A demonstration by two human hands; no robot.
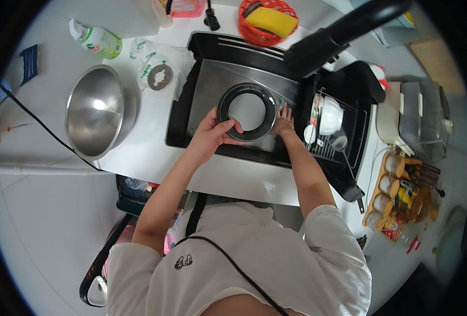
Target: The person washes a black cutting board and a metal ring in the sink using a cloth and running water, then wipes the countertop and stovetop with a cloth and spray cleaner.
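Observation:
My left hand point(213, 132) grips a glossy black ring-shaped part point(225, 98) with a wide round opening, thumb on its near left rim. The ring is held above the black sink point(210, 87), and the basin's grey floor shows through it. Lower in the basin, my right hand point(284, 121) reaches down with fingers spread, partly hidden by the ring. A small greenish-white thing point(279, 103) shows by its fingertips; I cannot tell what it is. Left of the sink, a metal disc point(160, 77) with a cut-out centre lies on a printed plastic bag point(146, 51).
A steel bowl point(95, 110) and a pump bottle point(103, 41) stand at left. The black faucet point(316, 51) overhangs the sink's far right. A rack holds a white bowl point(331, 114) and a ladle point(339, 141). A red basket point(253, 37) with a yellow sponge point(271, 20) sits behind.

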